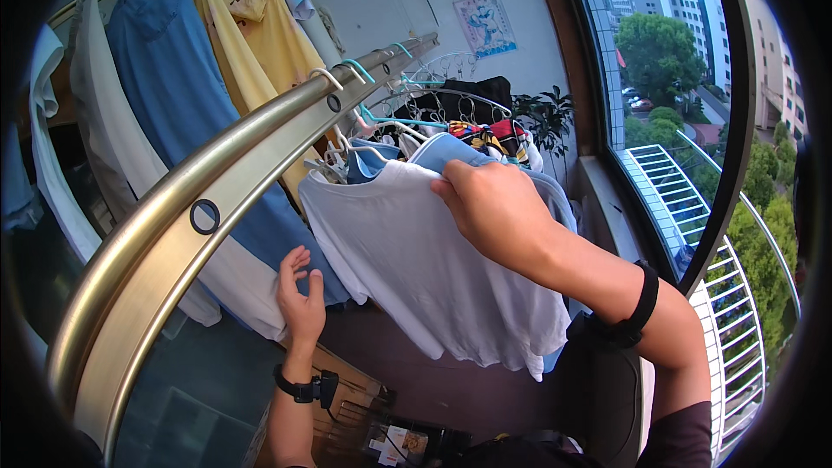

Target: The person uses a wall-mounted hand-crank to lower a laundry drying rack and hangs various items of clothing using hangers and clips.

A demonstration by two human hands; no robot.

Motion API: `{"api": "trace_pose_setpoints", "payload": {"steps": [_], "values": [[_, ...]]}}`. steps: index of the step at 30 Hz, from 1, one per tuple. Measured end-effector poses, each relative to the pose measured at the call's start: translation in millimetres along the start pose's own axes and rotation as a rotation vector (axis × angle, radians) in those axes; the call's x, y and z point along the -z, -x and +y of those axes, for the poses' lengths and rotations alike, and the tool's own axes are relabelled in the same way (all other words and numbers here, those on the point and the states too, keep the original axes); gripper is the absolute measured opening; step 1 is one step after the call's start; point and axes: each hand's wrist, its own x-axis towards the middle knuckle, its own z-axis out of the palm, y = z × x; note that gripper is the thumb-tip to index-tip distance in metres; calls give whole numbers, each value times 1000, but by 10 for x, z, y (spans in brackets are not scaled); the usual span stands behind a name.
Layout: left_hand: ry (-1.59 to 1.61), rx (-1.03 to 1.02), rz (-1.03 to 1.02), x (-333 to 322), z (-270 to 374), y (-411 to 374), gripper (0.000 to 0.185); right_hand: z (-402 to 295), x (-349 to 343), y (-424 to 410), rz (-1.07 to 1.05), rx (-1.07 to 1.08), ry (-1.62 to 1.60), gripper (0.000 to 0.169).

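Observation:
A white T-shirt [416,234] hangs on a white hanger [367,149] from a brass-coloured drying rail [260,143]. My right hand [491,198] pinches the shirt's shoulder on the right, its thumb and fingers closed on the cloth. Lower and to the left, my left hand [302,296] is raised with its fingers apart and nothing in it. It is near the hem of a long pale garment behind it. Light blue clothing [448,149] hangs directly behind the white shirt, partly hidden by it and by my right hand.
Blue trousers [175,65] and a yellow garment [279,39] hang from a second rail at the upper left. Farther along my rail are a clip hanger [455,94] and a patterned cloth [491,136]. A window frame [734,143] stands at the right, a carton [396,445] below.

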Motion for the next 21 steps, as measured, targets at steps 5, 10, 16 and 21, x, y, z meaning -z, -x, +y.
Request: {"api": "trace_pose_setpoints", "payload": {"steps": [5, 10, 16, 21], "values": [[-180, -258, 61, 101, 505, -557, 49, -36, -117, -23, 97, -40, -92, 32], [-373, -396, -4, -32, 580, -1100, 58, -29, -299, -163, 76, -93, -130, 34], [-587, -313, -141, -88, 415, -1529, 56, -247, -503, -383, 70, -28, -182, 35], [-915, -721, -39, 107, 62, -1714, 34, -435, -814, -269, 17, -37, -270, 34]]}}
